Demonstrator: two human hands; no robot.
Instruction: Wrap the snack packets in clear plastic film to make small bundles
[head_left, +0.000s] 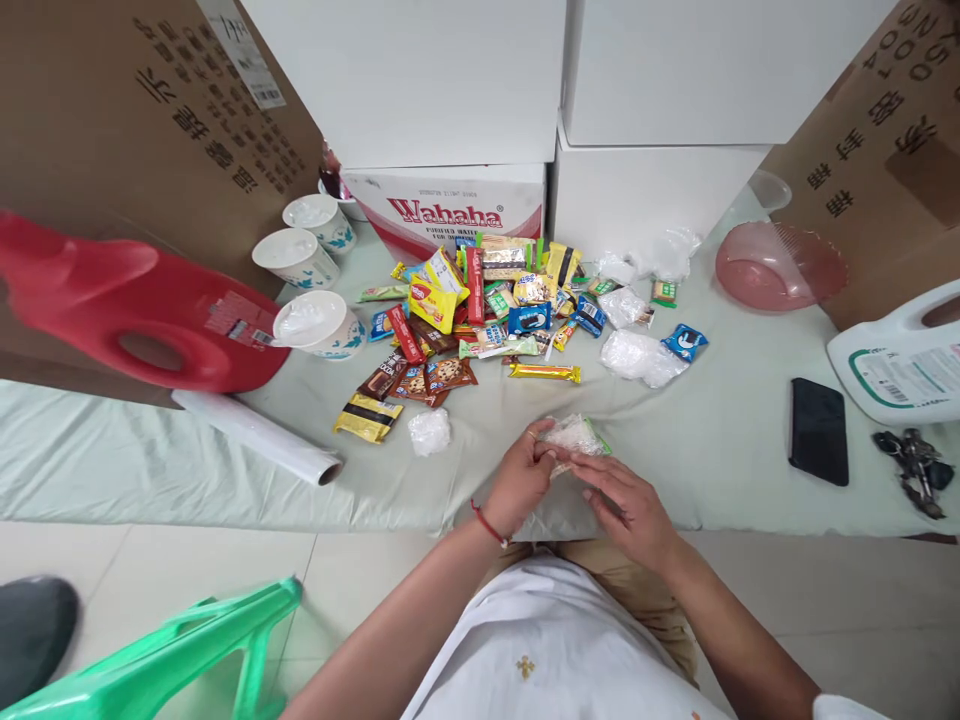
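A crinkled clear plastic packet with a green edge lies on the cloth near the table's front. My left hand is closed, its thumb and fingers pinching the packet's near left side. Fingers stretched out and thumb apart, my right hand touches the near right part of the packet. Whether anything is inside the plastic is hard to make out. Left of my hands sits a crumpled clear plastic bundle. Beyond them spreads a heap of wrapped snacks, with a yellow snack bar at its near side.
Paper cups, a red jug and a plastic-film roll stand or lie left. At right are a pink bowl, white jug, phone and keys. Boxes line the back; a green stool stands below.
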